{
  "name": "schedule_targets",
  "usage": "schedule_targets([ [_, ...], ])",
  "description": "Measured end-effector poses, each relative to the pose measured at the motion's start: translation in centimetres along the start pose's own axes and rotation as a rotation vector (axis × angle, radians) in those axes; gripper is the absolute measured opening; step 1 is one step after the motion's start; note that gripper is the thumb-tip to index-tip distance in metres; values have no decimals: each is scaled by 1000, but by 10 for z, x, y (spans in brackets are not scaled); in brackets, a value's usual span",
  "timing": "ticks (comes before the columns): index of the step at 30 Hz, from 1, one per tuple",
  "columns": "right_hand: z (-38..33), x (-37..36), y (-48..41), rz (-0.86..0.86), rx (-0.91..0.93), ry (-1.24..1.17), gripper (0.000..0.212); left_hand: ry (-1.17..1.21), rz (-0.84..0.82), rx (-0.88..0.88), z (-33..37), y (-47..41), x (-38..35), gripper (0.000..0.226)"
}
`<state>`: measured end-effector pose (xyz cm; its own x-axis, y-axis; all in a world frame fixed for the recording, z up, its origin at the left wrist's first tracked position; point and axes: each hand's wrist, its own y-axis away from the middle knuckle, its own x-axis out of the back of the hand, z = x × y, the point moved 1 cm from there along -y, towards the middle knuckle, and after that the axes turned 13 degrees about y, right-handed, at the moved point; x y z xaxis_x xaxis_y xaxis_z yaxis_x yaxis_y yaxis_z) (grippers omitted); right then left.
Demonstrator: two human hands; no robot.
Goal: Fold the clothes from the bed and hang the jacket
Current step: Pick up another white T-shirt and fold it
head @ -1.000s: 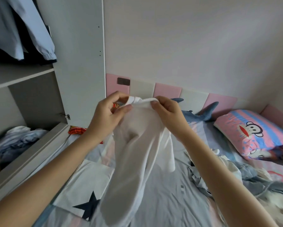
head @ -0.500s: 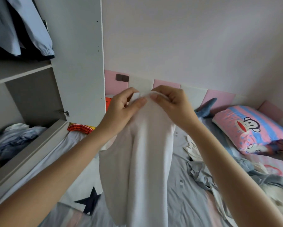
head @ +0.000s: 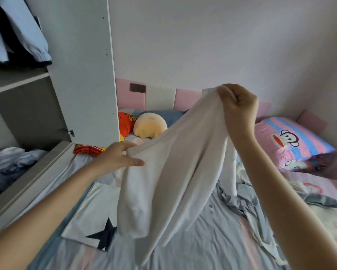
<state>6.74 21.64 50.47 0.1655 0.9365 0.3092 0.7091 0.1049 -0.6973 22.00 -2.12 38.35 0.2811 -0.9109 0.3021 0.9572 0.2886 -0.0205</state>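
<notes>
Above the bed (head: 218, 236), the hands have drawn apart: right hand (head: 236, 103) grips the white garment (head: 173, 172) high, left hand (head: 119, 157) pinches its edge lower, likely spreading it for folding.

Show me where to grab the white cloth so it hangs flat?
Probably its top edge, from above. The right hand grips one bunched end of the white cloth up high, and the rest droops in long folds over the bed. The left hand pinches its left side lower down; sliding those fingers up to that edge should spread it flat.
</notes>
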Motion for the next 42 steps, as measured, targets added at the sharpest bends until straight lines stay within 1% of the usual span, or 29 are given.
schedule_targets([
  [2, 3, 0, -2, 41, -28, -17, 12, 75, -17, 29, 3, -4, 14, 54],
  [3, 4, 0, -2, 53, -36, -24, 12, 101, -11, 28, 4, -6, 17, 42],
  [4, 4, -1, -1, 58, -41, -30, 12, 97, 11, 6, 6, -7, 17, 22],
  [5, 4, -1, 0, 59, -43, -34, 12, 36, 50, -35, 9, -9, 16, 15],
  [7, 3, -2, 2, 68, -42, -43, 12, -123, 188, -146, 14, -14, 13, 28],
  [8, 2, -2, 2, 78, -35, -55, 13, -156, 257, -198, 15, -15, 12, 28],
  [10, 0, 0, 3, 100, -13, -93, 13, -135, 364, -255, 14, -17, 13, 26],
  [12, -3, 3, 4, 122, 17, -120, 14, -124, 451, -252, 12, -17, 11, 26],
  [14, -7, 7, 5, 144, 31, -145, 19, -226, 490, -260, 8, -15, 8, 18],
  [16, -9, 10, 5, 162, 37, -143, 19, -320, 481, -263, 3, -15, 6, 10],
  [18, -7, 12, 5, 149, 39, -100, 14, -358, 451, -280, -1, -17, 6, 25],
  [19, -4, 13, 4, 133, 24, -66, 13, -359, 453, -292, -2, -20, 6, 29],
  [21, 6, 18, 3, 140, -51, -12, 13, -314, 493, -300, 6, -25, 5, 21],
  [23, 17, 25, 4, 259, -120, 13, 13, -256, 521, -342, 20, -28, 2, 15],
  [25, 35, 29, 6, 360, -159, 29, 13, -248, 462, -392, 34, -28, -8, 20],
  [26, 45, 28, 7, 321, -198, 52, 13, -278, 381, -376, 40, -27, -15, 25],
  [28, 65, 22, 11, 88, -279, 116, 20, -334, 206, -341, 47, -24, -31, 34],
  [29, 74, 22, 15, 20, -284, 156, 20, -340, 162, -348, 49, -24, -36, 34],
  [31, 84, 30, 23, 76, -229, 204, 15, -264, 141, -350, 56, -29, -36, 22],
  [32, 89, 35, 26, 118, -199, 218, 14, -258, 130, -328, 56, -33, -31, 25],
  [33, 96, 42, 29, 110, -191, 240, 13, -290, 82, -277, 51, -38, -27, 30],
  [34, 102, 47, 32, 24, -207, 267, 14, -359, 15, -234, 42, -42, -21, 30],
  [35, 109, 49, 36, -160, -247, 301, 19, -466, -42, -209, 32, -45, -17, 28],
  [36, 116, 51, 45, -425, -285, 363, 25, -575, -72, -191, 17, -46, -15, 27],
  [37, 124, 51, 52, -721, -287, 494, 28, -672, -75, -184, 6, -45, -12, 25],
  [38, 135, 51, 70, -1012, -256, 665, 25, -736, -83, -156, -13, -40, -14, 22],
  [39, 141, 50, 85, -1242, -195, 818, 25, -766, -71, -124, -26, -37, -15, 19],
  [40, 149, 50, 101, -1427, -149, 922, 32, -777, -57, -93, -39, -35, -16, 16],
  [42, 158, 51, 130, -1692, -191, 983, 40, -773, -99, 3, -64, -32, -23, 12],
])
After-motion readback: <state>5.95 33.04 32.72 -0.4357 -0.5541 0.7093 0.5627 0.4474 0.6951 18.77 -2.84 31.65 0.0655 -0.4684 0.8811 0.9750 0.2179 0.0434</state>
